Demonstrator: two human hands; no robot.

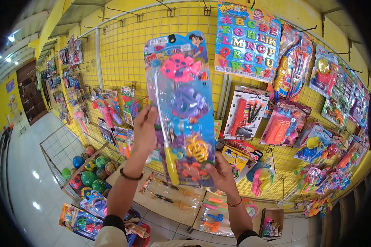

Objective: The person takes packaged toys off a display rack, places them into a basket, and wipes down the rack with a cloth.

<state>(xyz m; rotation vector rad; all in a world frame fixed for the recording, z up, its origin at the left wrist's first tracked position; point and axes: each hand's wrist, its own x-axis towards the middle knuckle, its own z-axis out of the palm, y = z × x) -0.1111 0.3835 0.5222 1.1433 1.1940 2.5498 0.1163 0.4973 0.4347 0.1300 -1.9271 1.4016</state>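
Note:
A tall blister-packed fishing toy is held upright in front of the yellow wire grid. Pink and purple fish, a yellow octopus-like piece, a red piece and a rod with a yellow handle show through its plastic. My left hand, with a dark bracelet at the wrist, grips the pack's left edge. Lower down, my right hand pinches its right edge near the bottom corner. The fingers behind the card are partly hidden.
An alphabet letter pack hangs at upper right, with more packaged toys around it. Coloured balls fill a wire cage at lower left. Toy packs lie below, and a cardboard box stands at lower right.

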